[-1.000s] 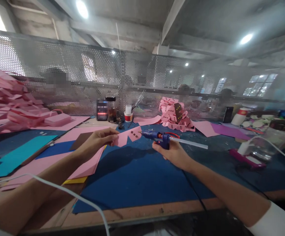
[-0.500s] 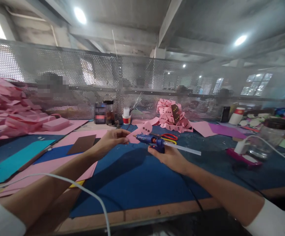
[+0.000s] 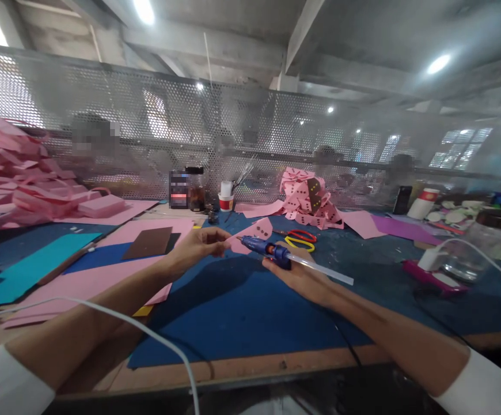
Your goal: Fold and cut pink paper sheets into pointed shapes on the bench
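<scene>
Between the fingertips of my left hand (image 3: 202,246) is a pink paper piece (image 3: 257,229) with dark dots, held up above the blue mat (image 3: 233,323). My right hand (image 3: 304,276) is wrapped round a blue hot glue gun (image 3: 261,248). A long clear glue stick (image 3: 323,270) juts from its back end. The nozzle points left and lies at the pink piece, close to my left fingers; whether it touches the paper I cannot tell. Just behind the gun lie scissors (image 3: 300,243) with red and yellow handles.
A heap of dotted pink pieces (image 3: 304,199) stands at the back, a bigger pink pile (image 3: 30,184) at far left. A white cable (image 3: 147,331) crosses my left forearm. On the right are a magenta power strip (image 3: 434,279) and a clear jar (image 3: 488,248). Mesh panel (image 3: 250,132) behind.
The view has tilted down slightly. The glue gun's back end has dipped a little, while both hands keep their holds on the pink piece and the gun.
</scene>
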The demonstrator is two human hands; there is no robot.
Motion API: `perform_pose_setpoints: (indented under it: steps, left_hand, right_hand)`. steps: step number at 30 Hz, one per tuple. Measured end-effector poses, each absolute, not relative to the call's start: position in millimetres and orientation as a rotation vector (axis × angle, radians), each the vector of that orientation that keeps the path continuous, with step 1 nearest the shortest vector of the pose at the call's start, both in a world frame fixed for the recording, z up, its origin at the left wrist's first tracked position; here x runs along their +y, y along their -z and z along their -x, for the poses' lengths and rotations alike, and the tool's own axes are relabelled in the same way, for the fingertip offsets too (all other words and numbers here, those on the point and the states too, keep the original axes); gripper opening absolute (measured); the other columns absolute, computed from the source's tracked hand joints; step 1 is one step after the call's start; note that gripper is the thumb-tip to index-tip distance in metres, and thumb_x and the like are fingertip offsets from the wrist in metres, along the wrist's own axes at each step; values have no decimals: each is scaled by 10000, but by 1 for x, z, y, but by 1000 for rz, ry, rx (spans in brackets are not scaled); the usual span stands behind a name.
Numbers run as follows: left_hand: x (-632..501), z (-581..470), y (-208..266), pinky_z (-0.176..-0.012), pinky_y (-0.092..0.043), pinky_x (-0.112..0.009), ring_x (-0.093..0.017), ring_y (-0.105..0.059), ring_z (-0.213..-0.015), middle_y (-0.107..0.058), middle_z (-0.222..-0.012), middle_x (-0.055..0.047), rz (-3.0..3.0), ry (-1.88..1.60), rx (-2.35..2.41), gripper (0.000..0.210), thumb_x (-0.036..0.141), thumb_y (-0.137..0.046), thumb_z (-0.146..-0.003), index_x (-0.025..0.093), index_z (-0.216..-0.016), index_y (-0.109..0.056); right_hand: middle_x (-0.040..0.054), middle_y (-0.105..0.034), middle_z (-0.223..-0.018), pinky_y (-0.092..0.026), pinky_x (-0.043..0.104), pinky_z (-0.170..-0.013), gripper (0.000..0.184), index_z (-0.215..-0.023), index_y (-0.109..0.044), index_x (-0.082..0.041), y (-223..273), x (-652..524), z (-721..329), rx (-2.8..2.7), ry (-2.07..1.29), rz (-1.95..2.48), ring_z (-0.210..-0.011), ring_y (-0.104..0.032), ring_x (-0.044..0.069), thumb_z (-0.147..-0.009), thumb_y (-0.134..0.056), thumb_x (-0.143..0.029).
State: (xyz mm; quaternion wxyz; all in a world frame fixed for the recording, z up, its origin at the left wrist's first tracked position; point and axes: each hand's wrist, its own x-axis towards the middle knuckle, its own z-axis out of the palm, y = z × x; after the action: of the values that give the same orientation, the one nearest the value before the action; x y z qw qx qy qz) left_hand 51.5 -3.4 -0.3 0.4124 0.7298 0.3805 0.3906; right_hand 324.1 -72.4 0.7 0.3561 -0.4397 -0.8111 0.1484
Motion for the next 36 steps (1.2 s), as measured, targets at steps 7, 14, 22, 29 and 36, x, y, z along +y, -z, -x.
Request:
perform_pose_setpoints:
  steps: [7, 14, 22, 29, 36]
  left_hand:
    - [-4, -48, -2, -669, -457, -277, -158, -600, -704, -682, -765, -22, -1837, -987, 983, 313, 416, -756, -786, 172, -978, -725]
    - [-5, -48, -2, -657, -452, -280, -163, -610, -700, -688, -768, -24, -1834, -989, 988, 307, 429, -751, -779, 177, -950, -719]
    - [-5, -50, -2, -657, -449, -286, -159, -614, -694, -700, -774, -31, -1817, -989, 974, 319, 434, -777, -752, 170, -921, -716]
    - [-6, -50, -2, -650, -444, -277, -153, -611, -688, -693, -748, -22, -1819, -980, 965, 293, 413, -772, -764, 172, -921, -720]
    - [-5, -50, -2, -641, -440, -268, -141, -599, -680, -691, -774, -21, -1826, -974, 953, 301, 421, -775, -763, 170, -921, -721]
  right_hand:
    - [-3, -610, -741, -387, 276, -625, 243, -855, -583, -212, 1, -72, -324, -2085, -371, 1150, -683, -541, 167, -928, -584, -444]
    - [-8, -605, -738, -380, 267, -611, 241, -872, -588, -217, 4, -71, -324, -2062, -364, 1130, -675, -527, 163, -921, -594, -452]
    - [0, -623, -748, -379, 276, -617, 236, -923, -607, -212, 4, -70, -325, -2090, -358, 1148, -685, -551, 174, -927, -590, -448]
    - [-6, -608, -728, -362, 273, -598, 215, -900, -586, -218, 4, -70, -325, -2108, -362, 1157, -658, -542, 171, -927, -594, -431]
    - [-14, -597, -712, -346, 263, -577, 209, -867, -566, -217, 7, -67, -326, -2113, -336, 1126, -634, -534, 158, -919, -614, -413]
